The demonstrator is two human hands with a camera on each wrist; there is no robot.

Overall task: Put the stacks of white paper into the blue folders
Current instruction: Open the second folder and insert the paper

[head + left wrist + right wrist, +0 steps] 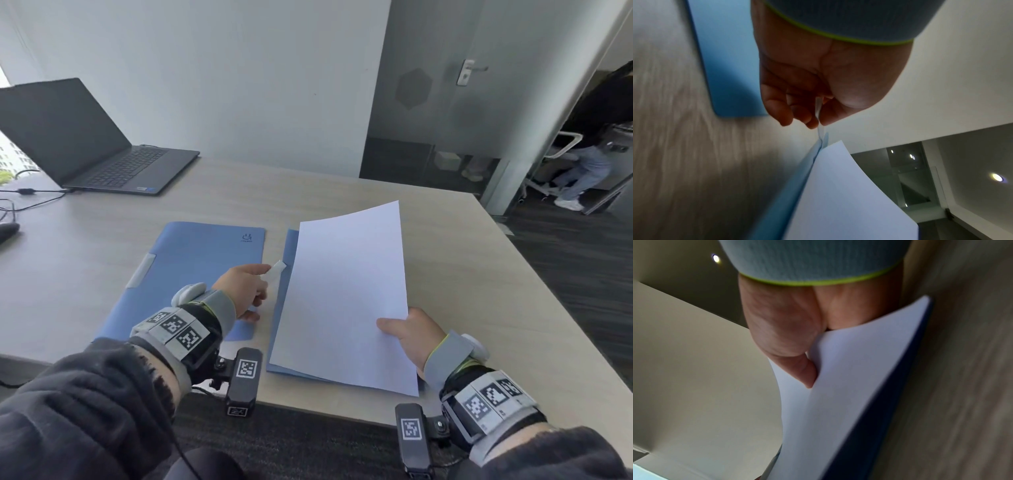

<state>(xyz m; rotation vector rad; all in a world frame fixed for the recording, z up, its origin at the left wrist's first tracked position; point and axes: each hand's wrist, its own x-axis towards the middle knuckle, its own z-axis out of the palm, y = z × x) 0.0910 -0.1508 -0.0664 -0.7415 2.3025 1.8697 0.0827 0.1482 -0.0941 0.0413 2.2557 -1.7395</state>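
Note:
Two blue folders lie on the wooden table. The left folder (191,270) is closed, with a white tab on its left edge. The right folder (287,274) shows only as a blue strip under the white paper stack (346,298). My right hand (407,334) grips the stack at its right edge, thumb on top, lifting it at a slant over the right folder. My left hand (245,291) pinches the white tab (278,269) on the right folder's left edge; in the left wrist view the tab (819,112) sits between thumb and fingers.
An open dark laptop (92,144) stands at the table's back left, with cables (30,195) beside it. The table's right edge (548,291) borders dark floor. A person sits beyond the doorway at far right (589,161).

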